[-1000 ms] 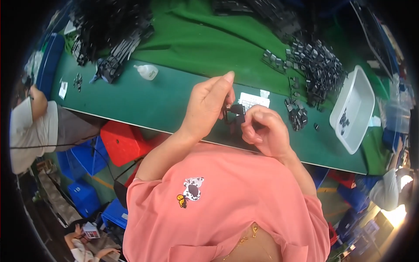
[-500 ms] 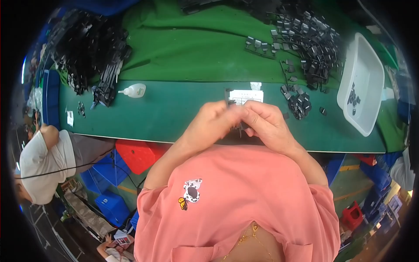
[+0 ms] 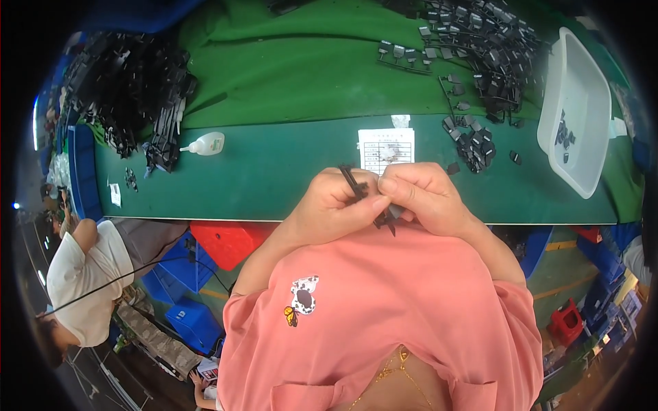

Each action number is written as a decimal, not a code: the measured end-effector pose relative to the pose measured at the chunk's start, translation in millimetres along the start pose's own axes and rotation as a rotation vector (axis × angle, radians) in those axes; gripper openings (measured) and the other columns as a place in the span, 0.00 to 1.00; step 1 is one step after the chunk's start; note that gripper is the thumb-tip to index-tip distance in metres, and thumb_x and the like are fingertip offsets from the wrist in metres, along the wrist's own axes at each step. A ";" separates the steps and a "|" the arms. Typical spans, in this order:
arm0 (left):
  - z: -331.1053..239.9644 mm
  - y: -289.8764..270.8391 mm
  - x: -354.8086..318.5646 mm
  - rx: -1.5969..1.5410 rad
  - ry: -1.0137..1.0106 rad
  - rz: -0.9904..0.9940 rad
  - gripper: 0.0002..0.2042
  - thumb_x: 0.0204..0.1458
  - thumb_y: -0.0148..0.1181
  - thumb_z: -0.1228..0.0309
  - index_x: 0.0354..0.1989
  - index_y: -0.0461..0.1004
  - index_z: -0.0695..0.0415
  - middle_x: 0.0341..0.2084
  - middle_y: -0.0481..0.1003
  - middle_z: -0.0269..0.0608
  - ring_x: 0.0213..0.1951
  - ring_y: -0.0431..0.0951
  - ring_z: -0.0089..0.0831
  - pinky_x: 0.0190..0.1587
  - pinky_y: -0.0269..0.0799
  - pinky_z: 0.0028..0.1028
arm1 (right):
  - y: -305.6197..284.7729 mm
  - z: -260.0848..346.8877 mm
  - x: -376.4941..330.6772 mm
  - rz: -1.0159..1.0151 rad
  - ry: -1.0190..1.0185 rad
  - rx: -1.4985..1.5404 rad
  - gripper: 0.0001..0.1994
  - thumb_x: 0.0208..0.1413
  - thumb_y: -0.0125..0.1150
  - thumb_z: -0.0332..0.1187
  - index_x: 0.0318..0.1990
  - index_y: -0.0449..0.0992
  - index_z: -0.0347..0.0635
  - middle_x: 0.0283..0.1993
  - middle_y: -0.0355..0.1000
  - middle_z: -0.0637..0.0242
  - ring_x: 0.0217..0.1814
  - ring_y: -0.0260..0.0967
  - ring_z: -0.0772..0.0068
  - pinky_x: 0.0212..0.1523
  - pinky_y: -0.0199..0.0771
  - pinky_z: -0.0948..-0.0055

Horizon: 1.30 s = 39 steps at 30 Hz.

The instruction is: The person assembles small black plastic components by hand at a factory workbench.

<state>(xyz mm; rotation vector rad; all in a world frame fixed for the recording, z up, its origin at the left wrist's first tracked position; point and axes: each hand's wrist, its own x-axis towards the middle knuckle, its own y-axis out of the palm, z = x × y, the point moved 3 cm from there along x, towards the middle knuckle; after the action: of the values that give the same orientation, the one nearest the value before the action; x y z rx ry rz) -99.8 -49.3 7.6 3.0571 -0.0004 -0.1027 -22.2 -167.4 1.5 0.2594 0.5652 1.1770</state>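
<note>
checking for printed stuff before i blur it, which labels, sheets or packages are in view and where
Paper sheet: flat on the dark green bench strip, just beyond the hands; white rectangle with a printed table.
Squeeze bottle: lying on its side at bench left; white with a green label.
Small tag: near the bench's left end; white slip.

green workbench (image 3: 274, 171), red and blue crates (image 3: 185, 301) on the floor below

Both hands, left hand (image 3: 336, 205) and right hand (image 3: 421, 195), are pinching a black plastic strip (image 3: 367, 198) over the green table (image 3: 274, 171), near a paper slip (image 3: 386, 148).
</note>
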 end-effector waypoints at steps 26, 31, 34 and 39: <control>12.1 -3.0 -31.2 -0.798 -0.337 -0.291 0.15 0.48 0.50 0.63 0.18 0.68 0.62 0.13 0.67 0.40 0.12 0.62 0.21 0.14 0.55 0.19 | 2.2 -18.2 -6.7 -0.190 -0.057 0.784 0.17 0.57 0.40 0.35 0.16 0.56 0.44 0.08 0.49 0.75 0.09 0.43 0.81 0.10 0.40 0.80; -4.1 -11.5 -15.8 -0.433 -0.371 -0.263 0.13 0.51 0.51 0.69 0.15 0.65 0.57 0.11 0.63 0.27 0.13 0.57 0.12 0.14 0.50 0.14 | -4.0 -23.6 -1.3 -0.103 0.026 0.710 0.11 0.50 0.48 0.33 0.23 0.68 0.34 0.15 0.60 0.65 0.12 0.45 0.82 0.14 0.47 0.82; -5.1 -9.9 -12.7 -0.310 -0.391 -0.250 0.13 0.52 0.51 0.69 0.16 0.67 0.57 0.10 0.61 0.24 0.14 0.56 0.11 0.15 0.49 0.15 | -0.1 -16.4 0.4 -0.135 0.056 0.574 0.11 0.50 0.47 0.33 0.25 0.69 0.33 0.18 0.62 0.64 0.13 0.47 0.82 0.15 0.49 0.83; -7.9 -3.3 -11.5 -0.072 -0.400 -0.277 0.15 0.51 0.47 0.72 0.11 0.60 0.57 0.10 0.59 0.25 0.14 0.54 0.12 0.14 0.46 0.17 | 3.8 -14.7 0.7 -0.142 0.229 0.280 0.16 0.53 0.46 0.40 0.27 0.70 0.34 0.20 0.64 0.66 0.16 0.51 0.84 0.17 0.51 0.85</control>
<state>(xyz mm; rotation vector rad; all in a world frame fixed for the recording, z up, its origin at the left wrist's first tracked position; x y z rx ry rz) -110.7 -45.4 16.0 2.8878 0.3909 -0.7099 -33.0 -166.8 -9.1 0.3188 0.9376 0.9951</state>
